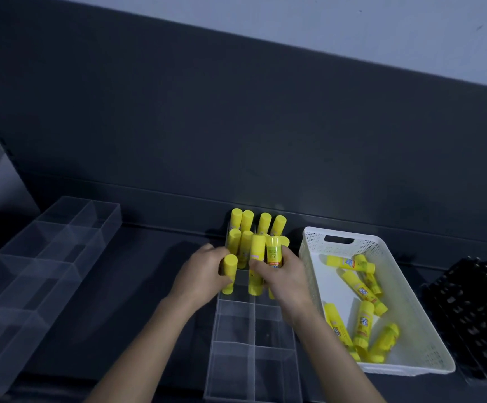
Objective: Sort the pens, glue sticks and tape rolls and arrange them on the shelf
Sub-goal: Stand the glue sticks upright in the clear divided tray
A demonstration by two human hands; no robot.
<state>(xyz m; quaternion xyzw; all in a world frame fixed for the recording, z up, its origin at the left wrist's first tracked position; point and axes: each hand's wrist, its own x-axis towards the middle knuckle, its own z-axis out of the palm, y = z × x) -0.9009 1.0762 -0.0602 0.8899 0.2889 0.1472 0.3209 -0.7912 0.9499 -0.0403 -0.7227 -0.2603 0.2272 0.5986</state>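
The clear organizer (254,324), divided into a grid of compartments, stands in the middle of the dark shelf (137,271). In its far compartments, yellow glue sticks (247,222) stand upright, close together in rows. The left hand (203,276) is at the left edge of the organizer. Its fingers are curled around a plain yellow stick (229,271), held upright at the left column. The right hand (287,279) is over the right column, and its fingers grip a labelled stick (274,254), also upright. A third stick (256,267) stands between the two hands; I cannot tell if a hand holds it. Just beside the organizer on the right stands a white perforated basket (313,245), where several loose glue sticks (364,317) lie flat in different directions. A second clear organizer (47,257) lies well apart to the left. A black rack (475,315) stands to the right, beyond the basket.
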